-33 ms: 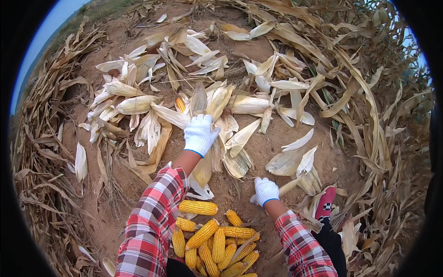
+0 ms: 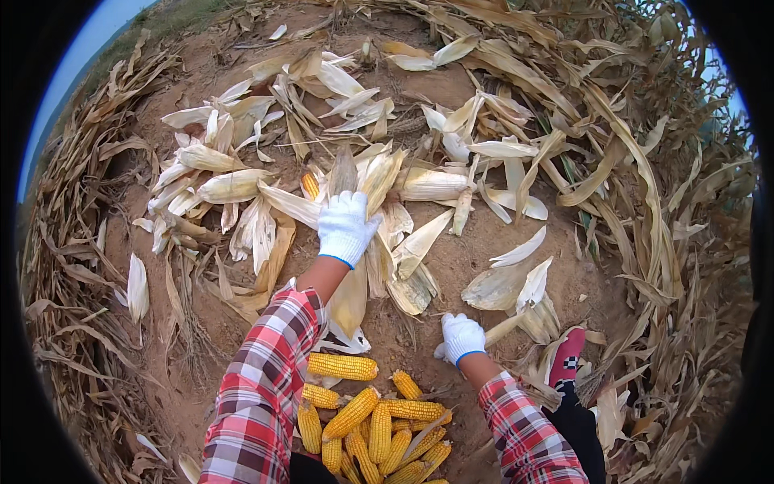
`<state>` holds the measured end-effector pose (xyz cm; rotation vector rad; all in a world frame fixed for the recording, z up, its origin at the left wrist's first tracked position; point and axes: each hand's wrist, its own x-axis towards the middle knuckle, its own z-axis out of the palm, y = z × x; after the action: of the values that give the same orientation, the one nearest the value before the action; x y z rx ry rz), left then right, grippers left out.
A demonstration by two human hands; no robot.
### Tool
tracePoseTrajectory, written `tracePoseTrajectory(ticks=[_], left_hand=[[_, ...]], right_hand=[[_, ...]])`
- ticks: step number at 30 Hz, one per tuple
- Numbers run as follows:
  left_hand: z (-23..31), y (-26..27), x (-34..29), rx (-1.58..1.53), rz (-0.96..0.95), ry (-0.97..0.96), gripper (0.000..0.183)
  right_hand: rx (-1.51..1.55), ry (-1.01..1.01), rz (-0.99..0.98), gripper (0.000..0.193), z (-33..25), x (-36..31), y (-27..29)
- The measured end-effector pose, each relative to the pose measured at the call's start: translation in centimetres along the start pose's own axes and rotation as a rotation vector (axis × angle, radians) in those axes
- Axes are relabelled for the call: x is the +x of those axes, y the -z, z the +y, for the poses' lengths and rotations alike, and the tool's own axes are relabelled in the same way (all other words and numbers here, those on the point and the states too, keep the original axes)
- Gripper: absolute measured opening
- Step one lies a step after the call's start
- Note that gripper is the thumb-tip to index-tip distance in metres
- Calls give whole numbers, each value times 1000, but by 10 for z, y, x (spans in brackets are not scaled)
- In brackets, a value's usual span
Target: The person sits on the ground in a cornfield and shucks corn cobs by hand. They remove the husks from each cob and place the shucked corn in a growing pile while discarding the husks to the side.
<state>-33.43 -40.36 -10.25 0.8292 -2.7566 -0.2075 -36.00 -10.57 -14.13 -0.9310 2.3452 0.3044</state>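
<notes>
My left hand (image 2: 345, 228), in a white knit glove with a blue cuff, reaches onto a heap of dry corn husks (image 2: 379, 176). Its thumb stands apart from the fingers, whose tips are foreshortened over the leaves. Just beyond it, a partly bared ear of corn (image 2: 310, 186) shows yellow kernels among the husks. My right hand (image 2: 461, 336), gloved alike, is curled closed low over the soil; whatever it may hold is hidden. Close to my body lies a pile of husked yellow corn cobs (image 2: 352, 413), between my two forearms.
Ears still in pale husks (image 2: 230, 186) lie at the left, another husked-over ear (image 2: 433, 184) right of centre. Loose husks (image 2: 501, 288) are scattered near my right hand. A red shoe (image 2: 567, 355) is at the right. Dry stalks (image 2: 645, 210) bank up on both sides.
My left hand has shifted slightly nearer to me against the husks, its fingers showing a little more spread. The right hand stays closed in nearly the same place.
</notes>
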Motion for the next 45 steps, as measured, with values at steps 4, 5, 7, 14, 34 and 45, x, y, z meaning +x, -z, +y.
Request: tracePoseTrajectory(ticks=[4,5,7,14,34,45], left_hand=[[-4,-29,54,174,-81,12,87],[-1,-34,63,158,-184,123,91],[-2,-39,73,129,-393,359,101],[-16,-77,81,180,-483,296,78],[-34,3,-113,-164,-608,-298,62],[-55,-40,-167,-69,-478,-244,77]], right_hand=[[10,38,-11,65,2,3,1],[12,35,-8,64,4,4,1],[9,38,-28,63,2,6,4],[-3,58,-15,64,4,10,4],[55,49,16,63,4,10,-1],[24,44,18,68,1,14,-10]])
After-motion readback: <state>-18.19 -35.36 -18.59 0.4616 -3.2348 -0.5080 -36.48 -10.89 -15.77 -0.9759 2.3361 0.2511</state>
